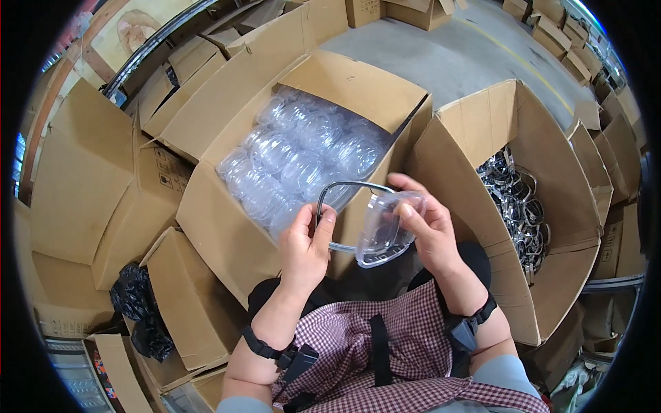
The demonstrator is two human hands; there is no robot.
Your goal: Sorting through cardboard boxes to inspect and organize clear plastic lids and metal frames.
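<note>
Left hand [305, 244] pinches the wire handle [344, 189] steady while right hand [427, 227] clamps the clear plastic tub [383, 234], aligning them above the carton of tubs [303, 158].

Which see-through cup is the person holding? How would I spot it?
Start at the big open cardboard box packed with clear plastic cups in front of the person. Just right of it, above the checked apron, the right hand holds one clear cup. It alone is out of the box, with a wire handle looped over it.
</note>
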